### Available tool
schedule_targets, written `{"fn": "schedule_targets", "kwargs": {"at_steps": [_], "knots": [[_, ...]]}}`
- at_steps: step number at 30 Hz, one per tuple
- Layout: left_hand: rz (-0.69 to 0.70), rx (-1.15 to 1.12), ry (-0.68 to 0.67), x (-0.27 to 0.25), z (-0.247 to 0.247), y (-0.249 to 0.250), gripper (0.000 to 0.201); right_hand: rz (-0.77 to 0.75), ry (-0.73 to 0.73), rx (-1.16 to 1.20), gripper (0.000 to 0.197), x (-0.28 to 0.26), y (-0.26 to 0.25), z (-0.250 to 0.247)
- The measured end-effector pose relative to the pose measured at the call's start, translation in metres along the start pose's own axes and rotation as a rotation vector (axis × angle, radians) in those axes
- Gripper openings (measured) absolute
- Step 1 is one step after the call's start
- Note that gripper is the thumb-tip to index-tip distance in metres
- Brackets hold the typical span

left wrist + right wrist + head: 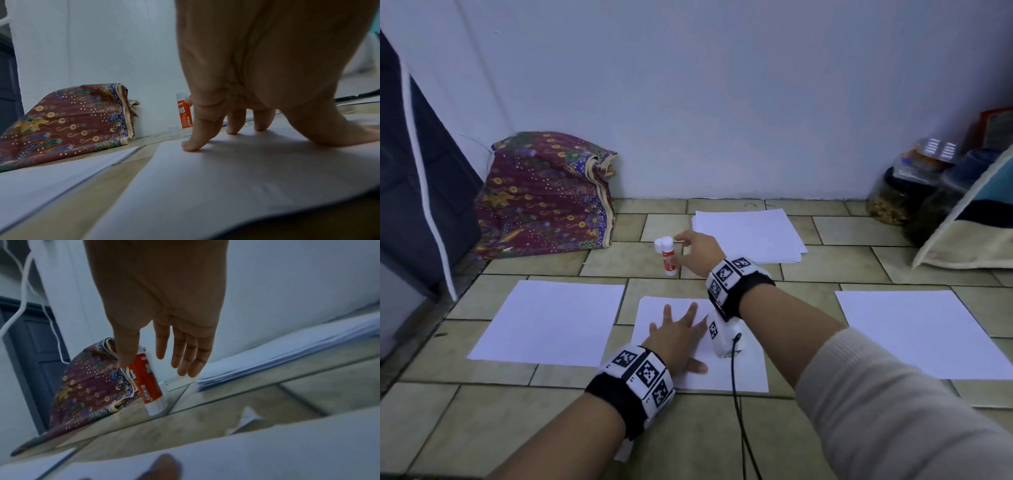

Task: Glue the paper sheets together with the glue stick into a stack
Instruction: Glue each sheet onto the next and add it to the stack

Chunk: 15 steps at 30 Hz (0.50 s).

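Observation:
An orange-and-white glue stick (pixel 668 261) (pixel 184 113) (pixel 147 382) stands on the tiled floor beyond the sheets, with a small white cap (pixel 173 129) beside its base. My right hand (pixel 688 250) (pixel 156 353) reaches over it with straight, spread fingers, the thumb by its top and the other fingers to its right. It does not grip the stick. My left hand (pixel 681 329) (pixel 236 113) lies flat with spread fingers on the middle paper sheet (pixel 722 377) (pixel 205 178). Single sheets lie to the left (pixel 551 318) and right (pixel 914 332). A paper stack (pixel 750 236) (pixel 287 356) lies by the wall.
A patterned cloth bag (pixel 544 195) leans on the wall just left of the glue stick. Dark furniture (pixel 414 188) stands at far left. Jars (pixel 893 192) and a cushion (pixel 969 219) crowd the right corner. A black cable (pixel 739 411) hangs from my right wrist.

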State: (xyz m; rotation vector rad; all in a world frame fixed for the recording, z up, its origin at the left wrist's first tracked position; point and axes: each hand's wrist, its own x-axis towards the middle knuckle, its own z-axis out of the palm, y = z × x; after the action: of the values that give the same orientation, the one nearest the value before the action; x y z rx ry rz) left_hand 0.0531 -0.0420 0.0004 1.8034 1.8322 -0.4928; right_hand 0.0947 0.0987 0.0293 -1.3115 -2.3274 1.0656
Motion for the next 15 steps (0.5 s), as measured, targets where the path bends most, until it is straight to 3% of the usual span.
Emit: {"fn": "schedule_targets", "kwargs": {"at_steps": [3,11,15], "knots": [[-0.006,-0.015,-0.009,-0.002,-0.001,-0.001,0.074,0.029,0.018,0.030,0.038,0.006,-0.002,0.006],[0.007,-0.063,0.016,-0.003,0.001,-0.002,0.092,0.057,0.060,0.208,0.014,-0.010,0.027,-0.018],[0.016,-0.010,0.045,-0.006,-0.003,-0.003,0.093,0.079,0.047,0.283,0.014,-0.034,0.042,-0.053]]}}
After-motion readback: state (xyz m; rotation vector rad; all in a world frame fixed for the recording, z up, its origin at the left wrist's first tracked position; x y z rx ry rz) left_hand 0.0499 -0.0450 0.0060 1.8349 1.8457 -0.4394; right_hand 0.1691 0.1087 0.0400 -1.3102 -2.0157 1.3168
